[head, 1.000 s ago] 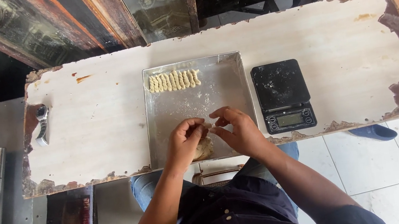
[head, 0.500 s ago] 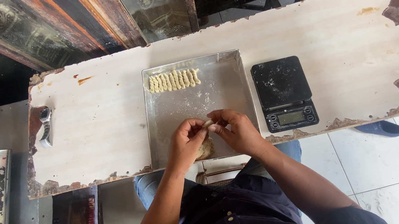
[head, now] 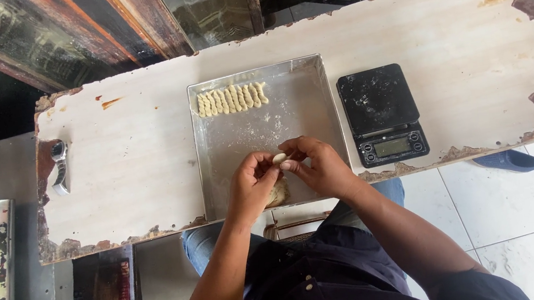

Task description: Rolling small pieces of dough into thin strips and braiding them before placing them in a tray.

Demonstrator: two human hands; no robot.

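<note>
Grey screen [head: 392, 147] on blk scale [head: 380, 113]

Hands barely moved: left hand [head: 252, 188] and right hand [head: 317, 164] lifted a little off the near edge of the metal tray [head: 302, 109] and came together at the fingertips. The small dough piece [head: 279, 158], mostly hidden a second ago, showed pinched between both sets of fingers. The dough lump [head: 278, 194] below the hands came partly into sight.
</note>
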